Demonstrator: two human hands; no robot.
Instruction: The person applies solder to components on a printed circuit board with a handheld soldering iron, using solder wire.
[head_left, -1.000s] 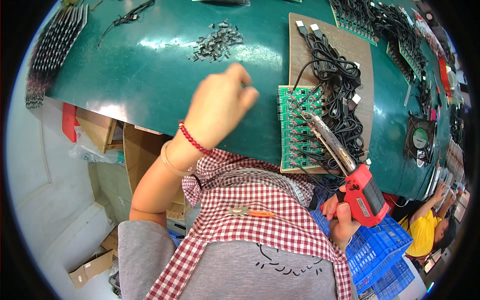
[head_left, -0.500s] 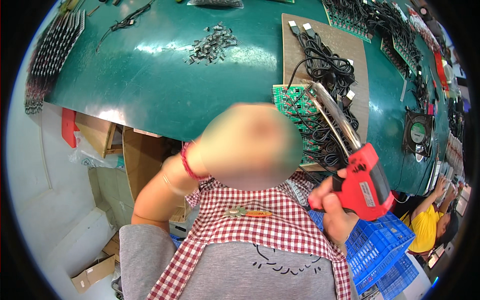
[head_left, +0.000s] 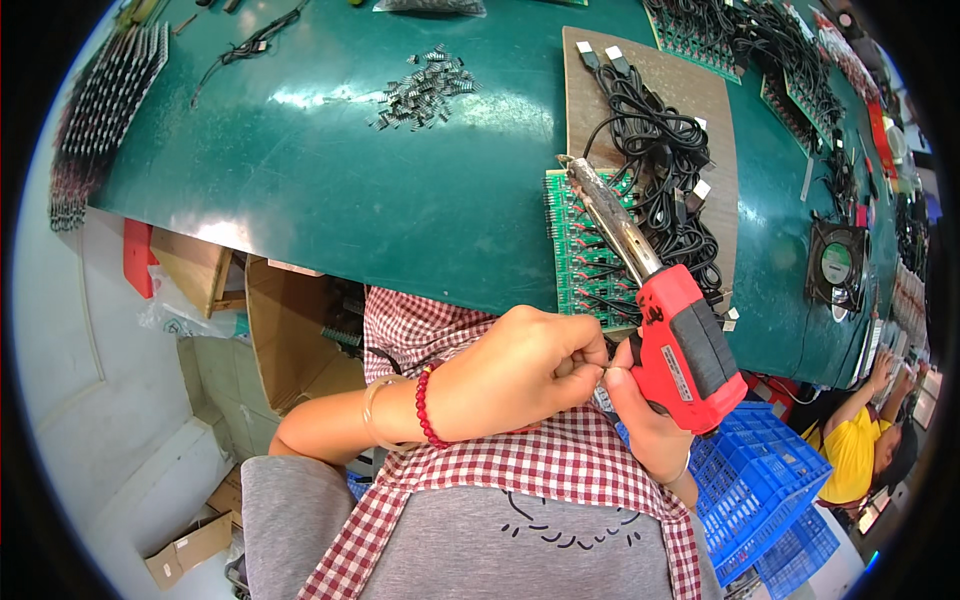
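My right hand is wrapped round a red and black soldering gun. Its metal barrel slants up and left, with the tip over the upper edge of a green circuit board panel; I cannot tell whether it touches. Close against my right thumb, my left hand is closed in a pinch. Something thin and tiny seems to be between the fingertips, too small to name. Black USB cables lie bundled beside the panel, their ends running onto it. A brown board lies under panel and cables.
Small black parts lie heaped on the green table. Stacked boards stand at the far left. To the right are a black fan and blue crates. A person in yellow works at the right edge.
My left hand has come down from a raised, blurred position to meet my right hand. The soldering gun has shifted left, its tip now farther left over the panel.
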